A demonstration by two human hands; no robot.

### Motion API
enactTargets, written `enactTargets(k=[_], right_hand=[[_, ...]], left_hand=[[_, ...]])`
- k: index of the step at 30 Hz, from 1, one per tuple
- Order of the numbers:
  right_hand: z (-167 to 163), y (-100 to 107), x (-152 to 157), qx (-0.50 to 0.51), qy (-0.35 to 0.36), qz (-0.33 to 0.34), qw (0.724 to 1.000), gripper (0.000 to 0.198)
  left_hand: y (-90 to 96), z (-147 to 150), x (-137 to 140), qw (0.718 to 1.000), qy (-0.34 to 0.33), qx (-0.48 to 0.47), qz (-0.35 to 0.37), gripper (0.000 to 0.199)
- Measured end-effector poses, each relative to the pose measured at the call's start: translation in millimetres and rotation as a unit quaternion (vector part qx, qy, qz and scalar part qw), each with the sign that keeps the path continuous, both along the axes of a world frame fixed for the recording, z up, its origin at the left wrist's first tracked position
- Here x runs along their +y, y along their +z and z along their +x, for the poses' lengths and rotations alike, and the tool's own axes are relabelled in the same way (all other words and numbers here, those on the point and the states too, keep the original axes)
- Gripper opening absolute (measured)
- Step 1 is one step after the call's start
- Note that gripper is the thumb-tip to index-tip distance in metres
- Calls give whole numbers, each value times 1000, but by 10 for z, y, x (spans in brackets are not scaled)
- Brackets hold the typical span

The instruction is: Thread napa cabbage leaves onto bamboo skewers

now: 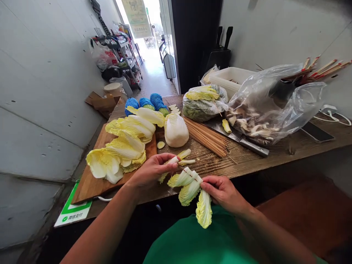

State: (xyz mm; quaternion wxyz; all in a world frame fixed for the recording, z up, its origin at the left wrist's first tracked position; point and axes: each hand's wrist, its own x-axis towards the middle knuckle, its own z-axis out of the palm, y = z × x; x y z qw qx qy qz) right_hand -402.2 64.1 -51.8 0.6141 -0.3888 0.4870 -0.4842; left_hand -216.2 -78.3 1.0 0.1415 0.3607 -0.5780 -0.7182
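Observation:
My left hand (158, 168) is closed, pinching the white base of a small napa cabbage leaf (173, 160) near the bare tip of a thin skewer (180, 168). My right hand (226, 192) is closed around the other end of that skewer, with its thumb against the threaded cabbage leaves (190, 187). These yellow-green leaves hang side by side in front of the table edge. Just beyond my hands, small loose leaves (185, 156) lie on the wood. A pale cabbage head (176, 131) stands behind them.
Large cabbage leaves (125, 145) cover much of a wooden cutting board (90, 185) at left. Blue-netted vegetables (144, 103) sit behind it. Bare skewers (207, 136), a cleaver (253, 146), a bag of mushrooms (253, 124) and a phone (316, 131) occupy the right of the table (239, 165).

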Motion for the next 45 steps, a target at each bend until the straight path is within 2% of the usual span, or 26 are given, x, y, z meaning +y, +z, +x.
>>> enactTargets(k=[4, 8, 10, 12, 19, 22, 27, 33, 36, 39, 45], right_hand=[[-8, -29, -1, -6, -6, 3, 1000, 32], [13, -38, 22, -13, 4, 9, 1000, 31], [25, -56, 47, -20, 8, 19, 1000, 31], [27, -90, 69, -27, 13, 30, 999, 31], [40, -127, 77, -28, 4, 48, 998, 33], [61, -96, 46, -35, -12, 39, 999, 34], [60, -92, 14, -50, -22, 44, 998, 35], [39, -126, 10, -50, -22, 42, 998, 34], [37, -166, -2, -48, -31, 39, 998, 33], [35, -181, -5, -51, -34, 38, 997, 32], [38, -66, -6, -34, -35, 45, 998, 37]], left_hand=[[-10, 2, -22, 1000, -4, -8, 11, 25], [-14, -50, 39, 990, 51, -93, -94, 37], [-16, -71, 72, 983, 49, -118, -129, 41], [-6, -71, 86, 984, 33, -109, -134, 40], [62, 18, 63, 998, -40, -26, -41, 35], [28, 34, 33, 1000, -11, 3, 2, 30], [-24, 11, 14, 989, 59, 36, 134, 22], [-3, -49, 68, 975, 87, 60, 197, 20], [13, -76, 87, 971, 94, 59, 211, 23], [19, -101, 94, 975, 108, 42, 191, 19], [-16, -129, 96, 975, 123, 43, 179, 17]])
